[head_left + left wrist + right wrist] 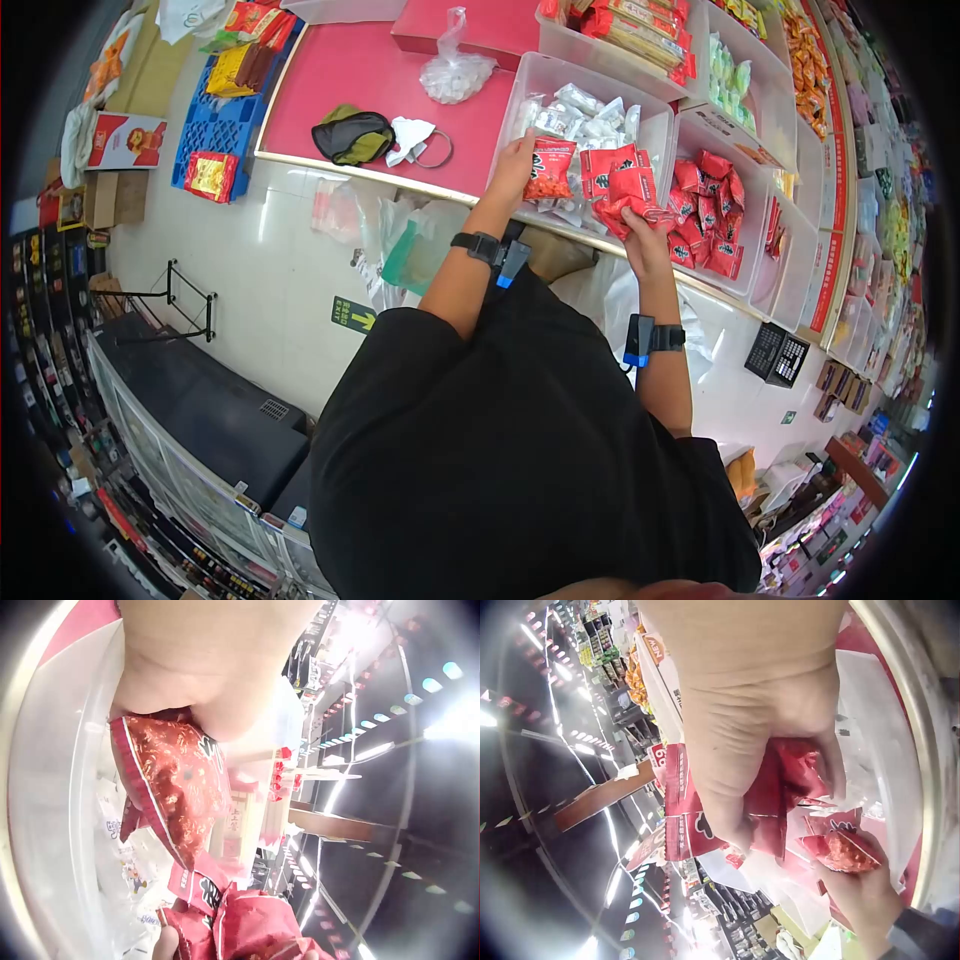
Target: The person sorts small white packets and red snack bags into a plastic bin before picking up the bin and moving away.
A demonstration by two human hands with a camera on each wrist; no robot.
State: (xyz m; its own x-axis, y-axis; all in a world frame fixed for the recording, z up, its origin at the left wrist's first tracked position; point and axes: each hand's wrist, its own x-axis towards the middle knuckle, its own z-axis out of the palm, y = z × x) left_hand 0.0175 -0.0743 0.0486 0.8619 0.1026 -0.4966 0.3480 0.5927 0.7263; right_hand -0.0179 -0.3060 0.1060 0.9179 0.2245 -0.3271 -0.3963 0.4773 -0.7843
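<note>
My left hand (512, 170) pinches one red snack packet (549, 168) by its edge, above the bin of white-wrapped pieces (578, 118). In the left wrist view, the packet's see-through side shows orange-red bits (184, 776). Thumb and fingers of my right hand (648, 243) grip several red packets (628, 188) bunched together, just right of the left hand's packet. From the right wrist, the bunch (761, 799) shows between thumb and fingers, its lower folds partly hidden by the hand. Right of my right hand, a bin (741, 278) holds more such red packets (708, 205).
Behind stand bins of long red packets (640, 35) and green-white packets (728, 75). On the red table (330, 75) at left lie a tied bag of white pieces (455, 75), a green-black pouch (353, 136) and a white mask-like item (408, 140). A blue pallet (212, 125) stands beyond.
</note>
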